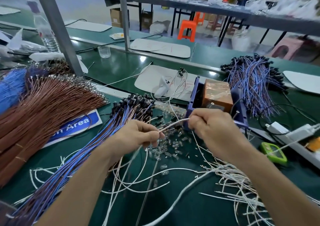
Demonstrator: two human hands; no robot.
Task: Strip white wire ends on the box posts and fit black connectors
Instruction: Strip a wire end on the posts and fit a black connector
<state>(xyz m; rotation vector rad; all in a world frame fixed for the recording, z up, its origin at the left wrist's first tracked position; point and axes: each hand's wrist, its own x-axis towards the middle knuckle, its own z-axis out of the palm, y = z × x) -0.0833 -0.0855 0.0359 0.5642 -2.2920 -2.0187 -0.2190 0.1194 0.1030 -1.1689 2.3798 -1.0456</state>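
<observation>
White wire (173, 124) thin, limp, light; left hand (138, 137) and right hand (213, 127) both pinch it. Grip near end, close to box (216, 94) posts.

Just one camera here, a wide-angle worn on the person's head. It looks forward and down from close above the counter (121, 66), near enough that both forearms run in from the bottom edge. The left hand (138, 135) and right hand (213, 127), pinching a white wire (173, 123) between them, sit pretty much dead centre. The top of the frame reaches well past the box (216, 94) to a blurry orange stool (187, 29) and a long table (207, 7) across the room.
</observation>
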